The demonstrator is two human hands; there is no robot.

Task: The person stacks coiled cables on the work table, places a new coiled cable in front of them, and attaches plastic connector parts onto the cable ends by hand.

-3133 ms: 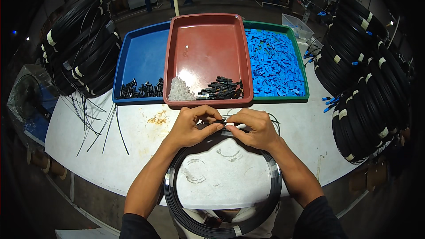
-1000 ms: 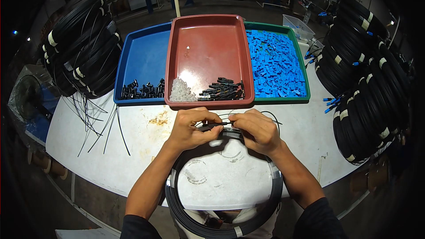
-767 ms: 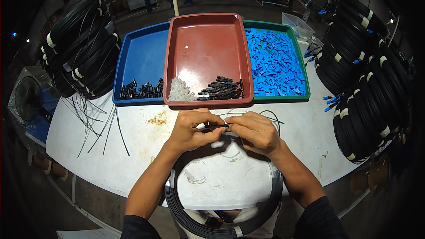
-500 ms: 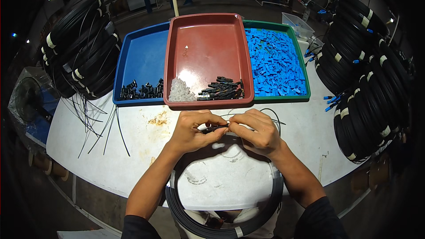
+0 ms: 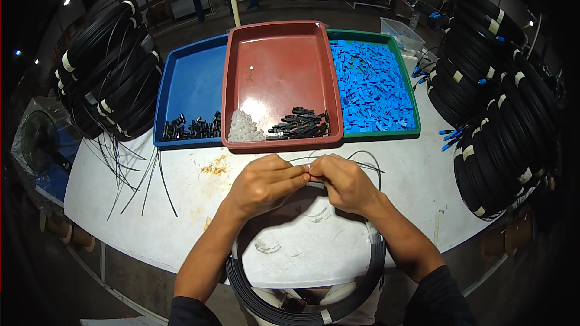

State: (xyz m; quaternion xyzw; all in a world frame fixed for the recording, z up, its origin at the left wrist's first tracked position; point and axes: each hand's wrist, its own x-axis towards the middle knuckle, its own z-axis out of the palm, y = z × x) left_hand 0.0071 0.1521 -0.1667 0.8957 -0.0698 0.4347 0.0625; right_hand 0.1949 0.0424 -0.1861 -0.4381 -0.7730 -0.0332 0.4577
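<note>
Far left of the left hand: stack of black cable coils (image 5: pixel 109 78) with pale tape bands. Loose cable ends (image 5: pixel 142 187) trail from it onto the white table (image 5: pixel 99 205), nearer the hand but well apart.

Beyond and left of the left hand: blue tray (image 5: pixel 192 84), black fittings (image 5: pixel 193 127) heaped at its near end.

Left hand (image 5: pixel 272 182): fingers curled in, clamped on a small part (image 5: pixel 309 169) at the fingertips, right against the right hand's tips. Part mostly covered by fingers, only a pale bit shows; can't tell its shape.

Straight beyond both hands: red tray (image 5: pixel 281 66), near end holding pale clear pieces (image 5: pixel 244 127), then black connector bodies (image 5: pixel 299 124).

Below both hands: taped black coil (image 5: pixel 377 253), top passing under the hands, lower side past the table edge.

Right hand (image 5: pixel 345 182): thumb and fingers pinched together on the same part. Thin cable loop (image 5: pixel 382 170) arcs out just beyond and right of it.

Beyond and right of the right hand: green tray (image 5: pixel 417 127) of blue pieces (image 5: pixel 374 87).

Far right of it: more stacked coils (image 5: pixel 501 145), blue-tipped ends (image 5: pixel 450 139) facing the hand.
</note>
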